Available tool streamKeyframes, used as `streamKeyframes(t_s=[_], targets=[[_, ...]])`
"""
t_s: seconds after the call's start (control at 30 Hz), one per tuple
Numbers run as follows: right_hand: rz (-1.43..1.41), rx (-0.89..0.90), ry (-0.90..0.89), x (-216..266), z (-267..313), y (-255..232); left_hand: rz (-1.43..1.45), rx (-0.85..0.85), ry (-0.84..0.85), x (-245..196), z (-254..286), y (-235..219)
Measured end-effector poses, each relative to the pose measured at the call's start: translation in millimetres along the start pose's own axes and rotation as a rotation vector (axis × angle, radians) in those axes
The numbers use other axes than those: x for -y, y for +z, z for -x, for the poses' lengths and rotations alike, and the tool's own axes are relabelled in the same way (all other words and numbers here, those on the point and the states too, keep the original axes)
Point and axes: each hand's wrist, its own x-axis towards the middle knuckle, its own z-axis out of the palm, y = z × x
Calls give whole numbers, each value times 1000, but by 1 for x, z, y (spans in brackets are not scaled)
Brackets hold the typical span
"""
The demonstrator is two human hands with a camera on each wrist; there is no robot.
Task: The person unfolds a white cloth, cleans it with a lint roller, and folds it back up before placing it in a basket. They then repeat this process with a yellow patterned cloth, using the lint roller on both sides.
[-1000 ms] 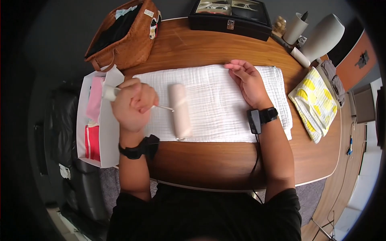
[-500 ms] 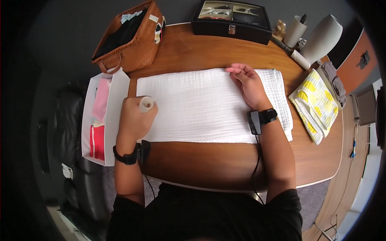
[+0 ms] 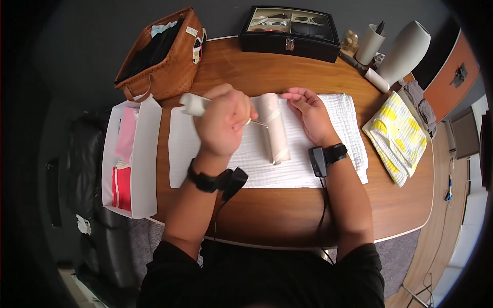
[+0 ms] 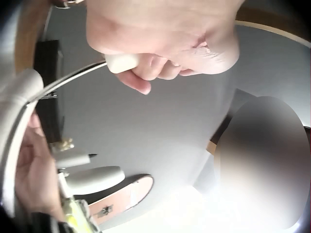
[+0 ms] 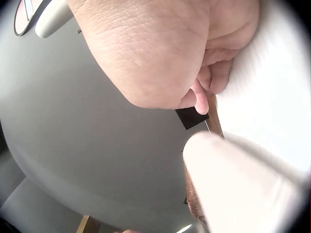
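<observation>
In the head view my left hand (image 3: 223,120) grips the white handle (image 3: 194,104) of a lint roller, fingers curled round it. The pale pink roller (image 3: 273,128) lies over the middle of a folded white gauze cloth (image 3: 181,154), joined to the handle by a thin metal rod. My right hand (image 3: 310,115) rests on the cloth just right of the roller, fingers loosely bent and holding nothing. The right wrist view shows the roller's rounded end (image 5: 209,150) close to the right fingertips. In the left wrist view the curved rod (image 4: 73,77) runs out from my fist.
A white box (image 3: 145,169) of folded clothes stands left, behind it a brown woven basket (image 3: 179,66). A black eyewear case (image 3: 313,45) sits at the back. At right are a yellow-and-white folded cloth (image 3: 395,138), a pale vase (image 3: 408,51) and a cup (image 3: 368,46).
The roller lay left of the cloth's middle, then was out of sight as my left hand drew back left. Now hand and roller are farther right, beside my right hand, which has barely moved.
</observation>
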Motion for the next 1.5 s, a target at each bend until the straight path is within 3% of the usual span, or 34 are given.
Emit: streamKeyframes(t_s=[0.13,0.4,0.53,0.67,0.73,0.8,0.87,0.9,1.0,1.1,1.33,1.5], targets=[[-17,12,-5,1,2,0,62,-100,-71,20,8,-26],[38,17,13,4,3,2,-169,-102,-139,-46,24,-66],[32,13,8,2,3,2,-257,-190,-144,-67,36,-92],[23,21,11,2,3,2,-442,-217,-245,-81,43,-106],[52,18,6,3,4,3,-741,-383,-240,-63,54,-93],[63,19,5,3,4,4,-1011,-325,-320,-56,59,-85],[62,18,4,4,4,4,-1229,-26,-487,-55,59,-82],[67,18,3,5,4,4,-1256,-7,-506,-59,58,-73],[79,15,4,6,6,5,-960,-47,-404,-64,62,-81],[70,23,4,5,4,5,-777,-170,-396,-70,55,-59],[74,24,8,4,3,3,-1056,205,-380,-40,48,-29],[71,19,5,3,3,3,-874,166,-335,-52,45,-11]])
